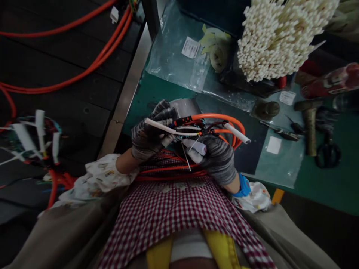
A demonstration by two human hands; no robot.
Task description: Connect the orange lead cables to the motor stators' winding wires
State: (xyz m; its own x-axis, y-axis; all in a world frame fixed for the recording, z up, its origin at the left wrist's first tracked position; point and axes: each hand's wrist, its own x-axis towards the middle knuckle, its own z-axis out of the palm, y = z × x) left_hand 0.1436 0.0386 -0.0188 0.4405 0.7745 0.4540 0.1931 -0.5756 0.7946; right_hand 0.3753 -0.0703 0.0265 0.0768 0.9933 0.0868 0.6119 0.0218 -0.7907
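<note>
Both of my gloved hands are at a grey metal ring-shaped part [185,107] with wires, close to my apron. My left hand [151,136] is closed at its left side, by a wire with a white sleeve [159,126]; what its fingers grip is partly hidden. My right hand [220,158] curls round a white rounded handle [198,147] below the wires. A thin pale strand [186,157] hangs beside that handle. Orange cable [224,117] with black bands loops over the right hand, and a second white sleeve [238,133] sticks out there.
Plastic bags [176,56] and a bundle of white-tipped sticks [275,45] lie on the green table. To the right are a hammer [310,130], scissors [328,153] and a red bottle [331,81]. Another wired part [36,138] and orange cables [84,73] lie left.
</note>
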